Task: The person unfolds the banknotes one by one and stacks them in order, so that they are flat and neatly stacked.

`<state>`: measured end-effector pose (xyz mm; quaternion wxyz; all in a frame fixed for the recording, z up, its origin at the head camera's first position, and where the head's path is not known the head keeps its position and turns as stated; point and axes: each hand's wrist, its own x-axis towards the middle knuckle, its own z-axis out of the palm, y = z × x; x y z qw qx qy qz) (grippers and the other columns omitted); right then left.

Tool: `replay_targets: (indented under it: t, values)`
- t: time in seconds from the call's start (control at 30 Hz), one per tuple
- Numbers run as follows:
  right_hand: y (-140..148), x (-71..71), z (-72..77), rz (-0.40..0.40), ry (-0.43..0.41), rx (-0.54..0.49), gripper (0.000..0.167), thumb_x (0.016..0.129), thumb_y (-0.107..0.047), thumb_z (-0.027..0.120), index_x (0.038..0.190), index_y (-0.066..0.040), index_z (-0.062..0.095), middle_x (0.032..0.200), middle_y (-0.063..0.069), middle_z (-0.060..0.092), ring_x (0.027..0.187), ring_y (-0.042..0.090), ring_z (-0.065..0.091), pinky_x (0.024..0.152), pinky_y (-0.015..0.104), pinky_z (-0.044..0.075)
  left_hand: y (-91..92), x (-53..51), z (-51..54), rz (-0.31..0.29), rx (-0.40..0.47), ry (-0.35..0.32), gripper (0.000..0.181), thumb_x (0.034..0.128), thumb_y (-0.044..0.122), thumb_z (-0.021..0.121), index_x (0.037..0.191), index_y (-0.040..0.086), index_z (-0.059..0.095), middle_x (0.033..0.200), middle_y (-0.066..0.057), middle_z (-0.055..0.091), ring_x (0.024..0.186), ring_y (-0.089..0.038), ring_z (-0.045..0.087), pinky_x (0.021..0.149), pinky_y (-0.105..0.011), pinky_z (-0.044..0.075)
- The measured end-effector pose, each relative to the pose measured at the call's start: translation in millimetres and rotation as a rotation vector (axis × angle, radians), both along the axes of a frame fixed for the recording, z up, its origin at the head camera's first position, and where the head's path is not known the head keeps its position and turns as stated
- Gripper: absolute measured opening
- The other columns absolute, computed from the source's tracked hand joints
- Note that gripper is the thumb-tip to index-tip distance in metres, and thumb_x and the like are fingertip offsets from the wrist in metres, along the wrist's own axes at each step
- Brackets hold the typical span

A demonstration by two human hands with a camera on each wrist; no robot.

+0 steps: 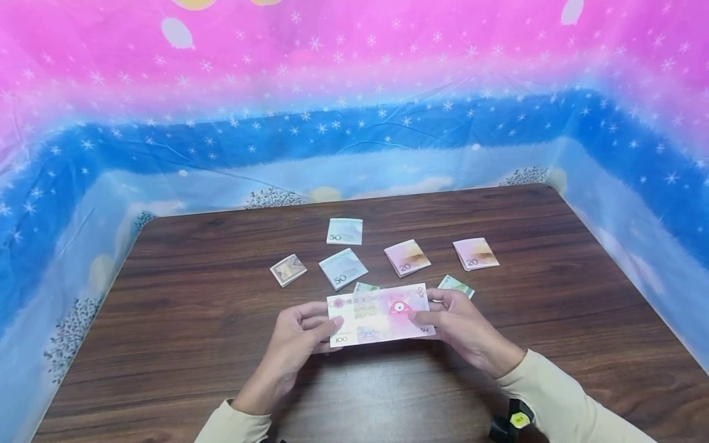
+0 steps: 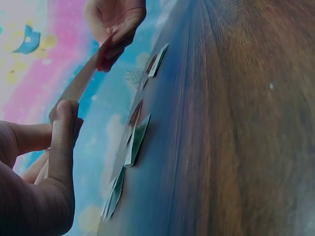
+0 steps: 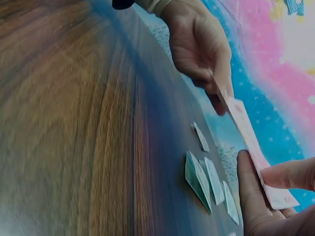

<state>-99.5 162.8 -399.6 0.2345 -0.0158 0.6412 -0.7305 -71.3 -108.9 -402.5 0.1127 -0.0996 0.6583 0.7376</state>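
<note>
Snowflake-print backdrop cloth point(image 1: 332, 67), pink over blue, hangs behind and along both sides. Dark wood-grain table point(image 1: 194, 344) in front of it. Cream sleeves point(image 1: 565, 400) come in from the near side; a black strap with a yellow tag point(image 1: 519, 420) sits at the right one.

Left hand point(image 1: 299, 335) pinches one short end of the pink 100 banknote point(image 1: 376, 320), thumb on the near face, fingers behind; right hand point(image 1: 468, 329) pinches the other end the same way. Risks, my judgement: uneven pull between the two pinches could crease or tear the paper, a loose thumb could let an end slip, and a low sweep of the knuckles could knock the folded notes just beyond. Those gape at the fold (both wrist views show it), so a brush would probably shift them easily. The 100 lies between the hands, unfolded, spanning them, raised off the table.

Folded stuff past it: far 50 note point(image 1: 344, 231), nearer 50 note point(image 1: 343, 269), left 20 note point(image 1: 407, 257), right 20 note point(image 1: 476, 253). Green folded note point(image 1: 456, 285) lies just beyond the right hand; another green note point(image 1: 364, 287) is mostly hidden behind the 100. Smallest looks like the brown folded note point(image 1: 288, 271), leftmost, value unreadable.
</note>
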Motion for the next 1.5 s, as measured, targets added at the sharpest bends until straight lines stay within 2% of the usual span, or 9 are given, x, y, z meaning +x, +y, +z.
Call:
replay_targets:
  t: [0.13, 0.23, 0.53, 0.63, 0.77, 0.93, 1.2, 1.37, 1.5]
  values:
    - [4.4, -2.7, -2.5, -0.02, 0.041, 0.102, 0.024, 0.088, 0.002, 0.069, 0.109, 0.009, 0.058, 0.092, 0.006, 0.07, 0.082, 0.013, 0.066, 0.072, 0.027, 0.06, -4.4, 0.0, -0.1, -0.038, -0.038, -0.007, 0.033, 0.0862, -0.003, 0.074, 0.116, -0.013, 0.063, 0.091, -0.016, 0.074, 0.074, -0.018, 0.071, 0.063, -0.03, 0.063]
    - [9.7, -3.3, -3.4, -0.014, 0.083, 0.196, 0.018, 0.086, -0.002, 0.073, 0.097, 0.003, 0.06, 0.086, 0.005, 0.068, 0.079, 0.013, 0.065, 0.071, 0.03, 0.061, -9.2, 0.2, -0.6, -0.091, -0.067, -0.008, 0.034, 0.0861, -0.002, 0.074, 0.116, -0.013, 0.061, 0.09, -0.015, 0.074, 0.073, -0.018, 0.071, 0.063, -0.03, 0.063]
    - [16.1, -2.3, -5.9, 0.097, 0.177, 0.33, 0.019, 0.087, -0.004, 0.077, 0.095, 0.007, 0.064, 0.081, 0.008, 0.066, 0.073, 0.018, 0.066, 0.066, 0.035, 0.064, -20.2, 3.0, -3.7, -0.354, -0.137, 0.031, 0.03, 0.0898, 0.0, 0.071, 0.114, -0.011, 0.057, 0.076, -0.011, 0.07, 0.06, -0.016, 0.064, 0.06, -0.035, 0.064]
    - [16.5, -2.1, -8.1, 0.14, 0.231, 0.356, 0.017, 0.086, -0.002, 0.076, 0.092, 0.008, 0.064, 0.078, 0.009, 0.066, 0.068, 0.018, 0.065, 0.061, 0.036, 0.063, -20.7, 3.7, -4.3, -0.408, -0.203, 0.055, 0.026, 0.09, 0.002, 0.073, 0.108, -0.008, 0.058, 0.07, -0.009, 0.068, 0.056, -0.015, 0.064, 0.057, -0.037, 0.063]
    - [15.5, -2.6, -12.8, 0.206, 0.314, 0.407, 0.013, 0.085, 0.001, 0.076, 0.086, 0.007, 0.065, 0.072, 0.007, 0.065, 0.059, 0.017, 0.064, 0.056, 0.037, 0.063, -19.9, 3.4, -5.5, -0.461, -0.359, 0.098, 0.019, 0.0883, 0.003, 0.076, 0.095, -0.004, 0.059, 0.067, -0.009, 0.069, 0.052, -0.015, 0.065, 0.053, -0.037, 0.062]
    - [12.4, -2.4, -19.1, 0.253, 0.404, 0.47, 0.014, 0.082, 0.004, 0.077, 0.081, 0.002, 0.063, 0.066, 0.003, 0.064, 0.053, 0.016, 0.064, 0.05, 0.034, 0.061, -16.4, 2.2, -6.6, -0.497, -0.546, 0.133, 0.019, 0.0867, 0.006, 0.078, 0.087, 0.0, 0.06, 0.062, -0.005, 0.069, 0.049, -0.014, 0.065, 0.047, -0.032, 0.06]
    - [8.2, -0.1, -25.2, 0.244, 0.507, 0.649, 0.022, 0.077, 0.002, 0.081, 0.075, -0.006, 0.061, 0.058, -0.005, 0.059, 0.045, 0.007, 0.06, 0.046, 0.024, 0.055, -8.9, 4.7, -7.5, -0.498, -0.827, 0.228, 0.022, 0.0844, 0.014, 0.082, 0.088, 0.004, 0.063, 0.054, 0.007, 0.061, 0.041, -0.005, 0.058, 0.045, -0.027, 0.05]
    - [7.5, 1.5, -24.7, 0.227, 0.575, 0.78, 0.026, 0.075, -0.007, 0.086, 0.08, -0.008, 0.06, 0.055, -0.011, 0.058, 0.043, 0.002, 0.056, 0.056, 0.021, 0.05, -6.8, 6.9, -8.3, -0.47, -0.903, 0.251, 0.028, 0.082, 0.017, 0.085, 0.092, 0.005, 0.062, 0.051, 0.007, 0.057, 0.038, -0.003, 0.054, 0.045, -0.026, 0.048]
    - [6.7, 2.5, -24.5, 0.196, 0.584, 0.862, 0.036, 0.074, -0.012, 0.09, 0.092, -0.006, 0.059, 0.057, -0.013, 0.057, 0.042, 0.002, 0.054, 0.058, 0.023, 0.049, -6.4, 7.8, -9.0, -0.448, -0.904, 0.256, 0.037, 0.0804, 0.016, 0.086, 0.103, 0.002, 0.061, 0.052, 0.006, 0.056, 0.037, -0.004, 0.053, 0.043, -0.027, 0.047]
